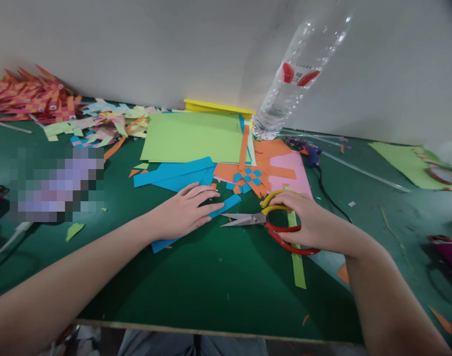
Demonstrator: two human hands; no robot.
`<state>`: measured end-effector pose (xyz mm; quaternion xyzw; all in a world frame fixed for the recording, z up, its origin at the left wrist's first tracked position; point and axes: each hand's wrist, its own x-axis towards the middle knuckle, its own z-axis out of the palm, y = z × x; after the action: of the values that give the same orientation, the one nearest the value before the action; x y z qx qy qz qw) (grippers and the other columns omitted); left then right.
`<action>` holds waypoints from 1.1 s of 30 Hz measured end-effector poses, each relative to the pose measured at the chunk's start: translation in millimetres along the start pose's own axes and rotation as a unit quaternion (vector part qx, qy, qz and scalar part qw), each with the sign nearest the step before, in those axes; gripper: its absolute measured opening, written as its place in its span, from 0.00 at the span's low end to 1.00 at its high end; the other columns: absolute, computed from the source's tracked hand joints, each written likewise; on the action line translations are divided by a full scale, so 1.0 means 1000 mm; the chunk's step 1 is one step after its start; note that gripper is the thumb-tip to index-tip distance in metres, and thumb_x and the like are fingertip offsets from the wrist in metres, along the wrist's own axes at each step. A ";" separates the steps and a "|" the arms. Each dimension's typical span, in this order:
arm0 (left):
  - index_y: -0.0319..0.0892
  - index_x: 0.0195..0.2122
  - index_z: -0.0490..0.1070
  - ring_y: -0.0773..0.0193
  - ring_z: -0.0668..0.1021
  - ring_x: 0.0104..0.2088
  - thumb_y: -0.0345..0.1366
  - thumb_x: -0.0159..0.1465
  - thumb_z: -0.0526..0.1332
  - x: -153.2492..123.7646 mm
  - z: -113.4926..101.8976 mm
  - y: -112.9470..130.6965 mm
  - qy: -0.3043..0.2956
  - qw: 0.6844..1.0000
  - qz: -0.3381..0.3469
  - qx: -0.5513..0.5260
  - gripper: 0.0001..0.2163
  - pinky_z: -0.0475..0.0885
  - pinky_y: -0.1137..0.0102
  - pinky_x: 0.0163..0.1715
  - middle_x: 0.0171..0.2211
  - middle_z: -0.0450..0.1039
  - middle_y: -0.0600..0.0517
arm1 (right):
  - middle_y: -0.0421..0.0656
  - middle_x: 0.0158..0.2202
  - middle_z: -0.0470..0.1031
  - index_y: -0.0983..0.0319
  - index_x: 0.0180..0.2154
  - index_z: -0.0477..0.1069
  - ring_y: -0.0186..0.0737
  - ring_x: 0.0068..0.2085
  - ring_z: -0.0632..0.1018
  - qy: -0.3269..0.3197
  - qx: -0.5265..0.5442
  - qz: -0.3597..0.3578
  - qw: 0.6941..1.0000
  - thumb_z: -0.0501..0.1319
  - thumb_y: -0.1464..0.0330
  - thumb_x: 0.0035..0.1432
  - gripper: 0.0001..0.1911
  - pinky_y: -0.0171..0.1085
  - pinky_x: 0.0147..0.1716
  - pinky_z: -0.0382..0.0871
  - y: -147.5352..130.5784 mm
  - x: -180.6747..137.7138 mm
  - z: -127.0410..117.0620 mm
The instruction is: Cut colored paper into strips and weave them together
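Observation:
My left hand (184, 210) lies flat, fingers spread, over a blue paper strip (231, 201) that slants across the green table. My right hand (303, 220) is closed around the handles of scissors (253, 218), one handle yellow and the other red. Their blades are parted and point left, close to my left fingertips. A light green strip (299, 269) runs beneath the scissors' handles. Wider blue paper pieces (174, 173) lie beyond my left hand. A blue and orange woven paper piece (250, 179) rests past the blades.
Light green sheets (196, 138) and a tilted clear plastic bottle (285, 94) stand by the wall. A glue gun (310, 151) trails a black cord at right. Woven red paper pieces (33, 96) pile up far left. The table's front edge (211, 332) is near me.

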<state>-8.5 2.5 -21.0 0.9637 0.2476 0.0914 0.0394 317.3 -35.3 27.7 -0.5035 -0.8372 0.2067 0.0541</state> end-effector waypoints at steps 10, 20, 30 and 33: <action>0.46 0.63 0.60 0.54 0.55 0.66 0.40 0.73 0.47 0.000 0.002 0.000 0.002 1.000 -0.003 -0.002 0.18 0.51 0.54 0.65 0.64 0.58 0.47 | 0.46 0.54 0.72 0.55 0.49 0.68 0.52 0.56 0.71 0.014 -0.002 -0.010 1.000 0.65 0.60 0.50 0.22 0.53 0.55 0.64 -0.001 0.000 0.004; 0.41 0.57 0.63 0.56 0.59 0.65 0.39 0.73 0.49 0.003 0.000 0.002 0.027 1.000 -0.009 -0.004 0.15 0.50 0.55 0.65 0.61 0.62 0.46 | 0.47 0.53 0.72 0.56 0.49 0.68 0.52 0.56 0.72 0.016 -0.007 -0.033 0.999 0.64 0.62 0.50 0.23 0.56 0.58 0.60 -0.009 0.007 0.010; 0.42 0.48 0.69 0.55 0.59 0.64 0.35 0.71 0.52 0.005 -0.004 0.007 0.044 0.999 0.017 -0.007 0.09 0.49 0.52 0.66 0.59 0.65 0.46 | 0.46 0.54 0.71 0.55 0.50 0.67 0.52 0.57 0.71 0.017 -0.002 -0.042 0.999 0.65 0.62 0.50 0.24 0.56 0.58 0.60 -0.007 0.007 0.013; 0.43 0.51 0.69 0.54 0.57 0.66 0.34 0.70 0.54 0.003 -0.004 0.010 0.033 0.999 -0.006 -0.023 0.10 0.51 0.50 0.65 0.61 0.61 0.45 | 0.46 0.54 0.72 0.55 0.50 0.67 0.52 0.57 0.71 0.019 -0.001 -0.045 0.999 0.65 0.63 0.50 0.24 0.56 0.59 0.60 -0.006 0.006 0.012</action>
<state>-2.0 -5.0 -15.3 0.9574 0.2527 0.1285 0.0542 305.9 -36.0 18.2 -0.4694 -0.8578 0.1937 0.0792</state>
